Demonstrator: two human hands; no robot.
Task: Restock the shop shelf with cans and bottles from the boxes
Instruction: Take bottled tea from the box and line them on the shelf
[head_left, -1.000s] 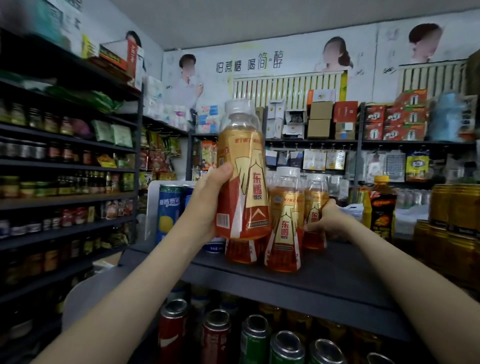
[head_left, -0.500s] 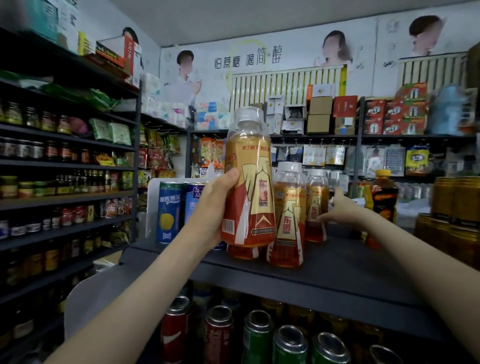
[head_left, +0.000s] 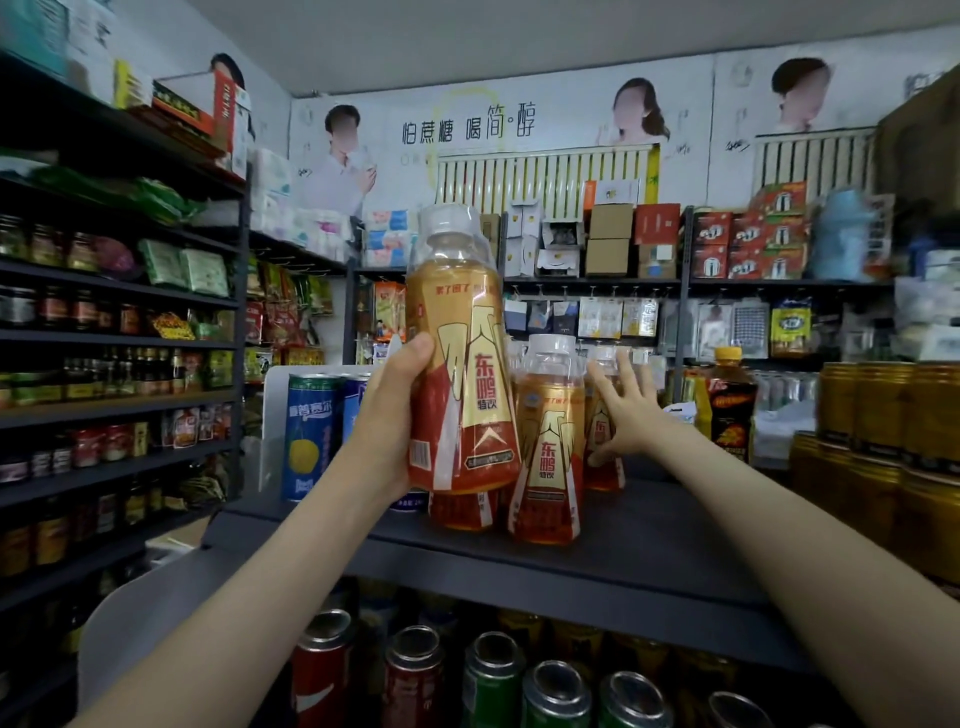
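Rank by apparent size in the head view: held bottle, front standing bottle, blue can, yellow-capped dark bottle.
1. held bottle, nearest the camera
2. front standing bottle
3. blue can and yellow-capped dark bottle look alike; unranked

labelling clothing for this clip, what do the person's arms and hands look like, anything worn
Both are bare: the left forearm and right forearm show no sleeve as far as the frame reaches. The left hand and right hand have no gloves, and no ring, watch or wristband is visible.
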